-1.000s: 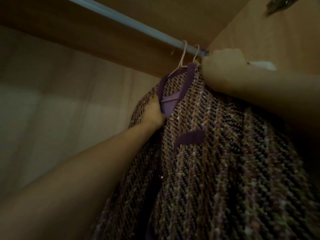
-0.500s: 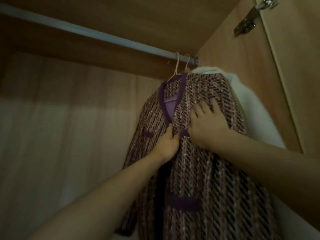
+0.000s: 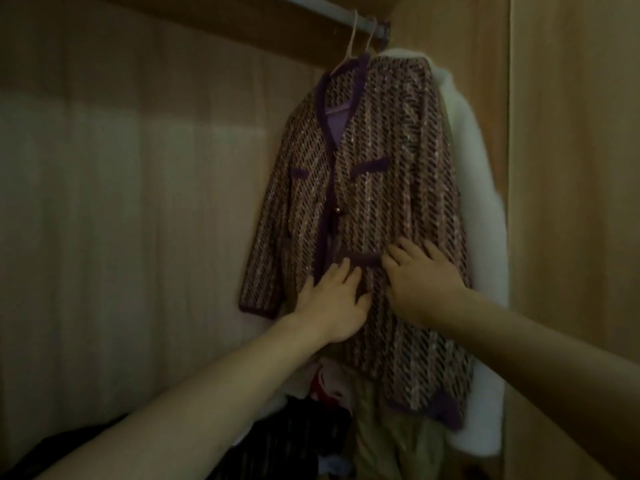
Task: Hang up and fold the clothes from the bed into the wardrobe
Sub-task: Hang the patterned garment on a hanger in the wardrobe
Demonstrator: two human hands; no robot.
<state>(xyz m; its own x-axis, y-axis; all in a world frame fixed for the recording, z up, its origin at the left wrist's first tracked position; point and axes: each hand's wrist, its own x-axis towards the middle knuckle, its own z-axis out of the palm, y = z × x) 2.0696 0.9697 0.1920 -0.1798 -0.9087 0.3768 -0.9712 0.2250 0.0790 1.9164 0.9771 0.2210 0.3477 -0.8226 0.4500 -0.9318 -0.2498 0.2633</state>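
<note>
While dim clothes [image 3: 332, 427] blur below, both flat hands, left hand [image 3: 332, 303] and right hand [image 3: 424, 282], fingers released, press the tweed jacket [image 3: 374, 188].

The white garment [image 3: 481, 202] hangs mostly hidden behind the tweed jacket [image 3: 381, 188].

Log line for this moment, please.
tweed jacket on hanger, on rail | left hand, right hand flat on front | white garment behind

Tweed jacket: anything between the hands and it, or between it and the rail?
Nothing visible. The left hand and right hand lie flat on the tweed jacket, fingers straight. Its hanger is already hooked on the rail, beside a white garment.
</note>
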